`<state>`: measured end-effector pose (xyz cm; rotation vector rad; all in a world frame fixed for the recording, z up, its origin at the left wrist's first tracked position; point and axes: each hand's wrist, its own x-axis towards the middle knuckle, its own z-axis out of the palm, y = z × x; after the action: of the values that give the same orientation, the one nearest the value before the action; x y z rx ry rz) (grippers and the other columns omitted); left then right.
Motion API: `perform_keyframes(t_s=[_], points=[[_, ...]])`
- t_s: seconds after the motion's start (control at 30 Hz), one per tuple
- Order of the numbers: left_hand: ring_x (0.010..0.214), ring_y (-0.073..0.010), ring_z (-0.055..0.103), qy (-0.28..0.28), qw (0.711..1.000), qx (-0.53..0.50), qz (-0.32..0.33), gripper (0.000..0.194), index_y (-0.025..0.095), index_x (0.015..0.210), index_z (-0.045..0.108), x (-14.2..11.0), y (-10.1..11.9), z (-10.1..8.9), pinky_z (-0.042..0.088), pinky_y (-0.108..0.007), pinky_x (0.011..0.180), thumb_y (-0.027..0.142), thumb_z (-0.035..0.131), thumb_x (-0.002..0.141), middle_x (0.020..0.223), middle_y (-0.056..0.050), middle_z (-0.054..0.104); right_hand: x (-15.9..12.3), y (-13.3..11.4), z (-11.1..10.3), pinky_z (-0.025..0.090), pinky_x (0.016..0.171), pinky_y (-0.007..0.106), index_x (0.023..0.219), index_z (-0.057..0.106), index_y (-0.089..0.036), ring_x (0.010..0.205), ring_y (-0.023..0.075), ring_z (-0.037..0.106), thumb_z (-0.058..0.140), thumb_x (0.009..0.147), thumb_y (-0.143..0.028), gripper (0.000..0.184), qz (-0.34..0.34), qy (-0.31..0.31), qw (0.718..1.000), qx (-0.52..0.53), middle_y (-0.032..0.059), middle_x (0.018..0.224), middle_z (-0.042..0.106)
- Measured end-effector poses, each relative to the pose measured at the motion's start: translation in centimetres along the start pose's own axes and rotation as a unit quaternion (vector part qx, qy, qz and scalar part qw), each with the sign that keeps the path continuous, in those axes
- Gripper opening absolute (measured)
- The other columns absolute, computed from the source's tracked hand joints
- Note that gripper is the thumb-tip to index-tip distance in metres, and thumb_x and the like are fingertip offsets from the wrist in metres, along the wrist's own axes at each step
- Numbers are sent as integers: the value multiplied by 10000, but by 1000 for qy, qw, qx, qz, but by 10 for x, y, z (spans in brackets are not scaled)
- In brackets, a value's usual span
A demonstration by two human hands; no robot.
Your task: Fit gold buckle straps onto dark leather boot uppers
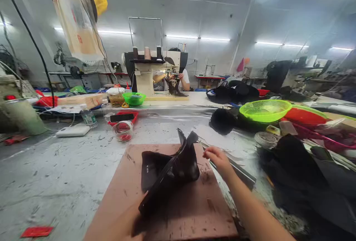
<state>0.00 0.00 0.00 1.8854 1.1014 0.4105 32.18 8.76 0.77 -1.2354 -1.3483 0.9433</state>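
Observation:
A black leather-like piece (172, 174), folded with its flaps standing up, is over a pinkish-brown board (119, 192). Small white print marks its left panel. At its lower left edge, my left hand (130, 215) grips it, blurred and partly hidden behind the piece. My right hand (219, 159) hovers just right of the piece, apart from it, with fingers loosely extended and nothing visible in them. Dark strips (239, 170) lie beneath and beyond that hand.
Black material (300, 181) is heaped at right, near a yellow-green basket (265, 110). A red tray (133, 116) with a phone, a clear cup (123, 131) and a bottle (89, 118) stand at left. Another person (185, 79) sits behind a sewing machine (144, 79).

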Motion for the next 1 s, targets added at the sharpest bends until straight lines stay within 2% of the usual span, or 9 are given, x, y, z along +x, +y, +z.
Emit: perform_keyframes(t_s=[0.13,0.2,0.27,0.33,0.47,0.6,0.67,0.83,1.0], points=[[1144,-362,456,127,983,-64,-119,616,189,1153,585,11,6,12,290,-472,1019,440,697,602,1196,-100,576,-41,0,20,416,785,359,706,660,-174,811,235,566,527,687,-403,265,-4,-101,995,17,63,759,650],[1125,-364,475,205,957,-129,-159,556,172,1070,637,13,6,16,309,-479,1003,446,707,591,1126,-109,620,-50,-7,23,434,749,348,807,663,-172,796,225,572,517,698,-412,301,36,-135,989,53,61,780,652],[1099,-359,498,240,936,-206,-155,509,164,1013,663,12,5,17,342,-473,979,436,716,587,1079,-111,644,-53,-18,23,456,663,331,945,639,-171,753,216,578,527,696,-423,371,96,-166,980,61,68,848,655],[1067,-347,523,224,927,-270,-132,456,165,963,682,10,7,17,368,-451,959,414,727,584,1040,-101,662,-53,-29,21,466,630,323,996,625,-164,745,220,586,563,676,-390,397,130,-202,971,11,79,904,657],[1021,-335,549,168,926,-318,-113,419,174,928,699,4,12,16,409,-407,912,385,749,570,993,-82,680,-51,-47,23,464,759,331,889,680,-145,894,267,590,568,644,-191,273,88,-289,945,-125,73,913,686],[963,-320,573,185,911,-347,-129,395,142,910,704,1,12,18,424,-387,883,377,742,595,936,-93,689,-48,-55,29,475,769,332,901,680,-148,905,267,599,578,642,-171,280,81,-338,934,-87,50,927,693],[963,-312,575,172,886,-412,-122,400,129,902,704,0,12,22,422,-378,887,387,742,598,917,-99,689,-47,-52,33,481,765,323,904,673,-156,884,250,605,621,607,-194,304,118,-325,938,-24,43,911,694],[1033,-302,555,170,790,-576,-123,390,152,868,713,1,18,29,421,-350,911,385,771,560,943,-91,689,-47,-37,44,473,591,278,747,674,-147,653,181,601,646,531,-234,234,218,-201,954,40,34,691,676],[1082,-309,530,143,746,-634,-146,362,138,863,716,3,22,24,392,-363,964,343,774,571,967,-96,688,-54,-44,46,409,500,234,632,648,-131,499,112,521,680,539,-268,168,171,-212,956,112,-10,539,603]])
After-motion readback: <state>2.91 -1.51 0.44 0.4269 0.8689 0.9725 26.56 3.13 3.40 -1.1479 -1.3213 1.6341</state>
